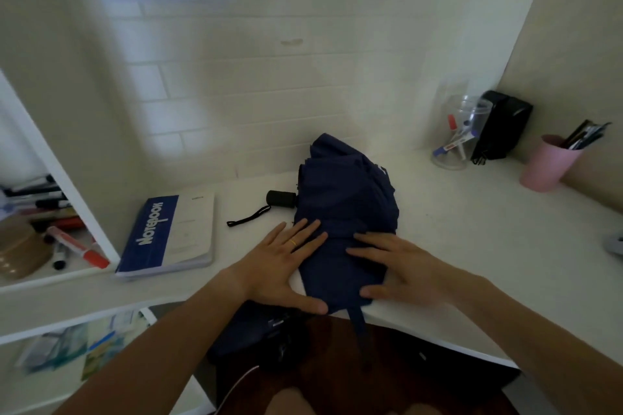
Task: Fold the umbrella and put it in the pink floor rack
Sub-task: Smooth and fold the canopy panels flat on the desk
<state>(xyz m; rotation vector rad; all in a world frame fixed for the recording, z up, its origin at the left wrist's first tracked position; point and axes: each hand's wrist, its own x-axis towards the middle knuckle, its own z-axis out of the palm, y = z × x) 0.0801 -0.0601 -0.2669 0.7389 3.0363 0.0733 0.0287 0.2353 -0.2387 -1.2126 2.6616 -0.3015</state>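
Head view. Both hands flat on the umbrella, fingers spread: left hand pressing the canopy's left side, thumb near the front edge of the tabletop; right hand pressing the right side. Neither grip closed on anything, palms open and merely resting on cloth.

Step in hand, by the look of it: flattening and gathering the loose canopy before rolling. Best done by smoothing each panel toward the shaft, tucking folds one way, then rolling tight and wrapping the strap now hanging over the front edge. Worth keeping one palm down to hold the pleats while the other turns the bundle; otherwise likely to spring loose.

Umbrella: dark navy, collapsed but rumpled, lying near the middle of the tabletop, running from the front edge toward the back wall, some cloth spilling over the front edge. Black handle sticking out on the left, its wrist cord trailing toward the notebook near the left edge. Pink cup of pens by the right edge, well apart. Pink floor rack not in sight.
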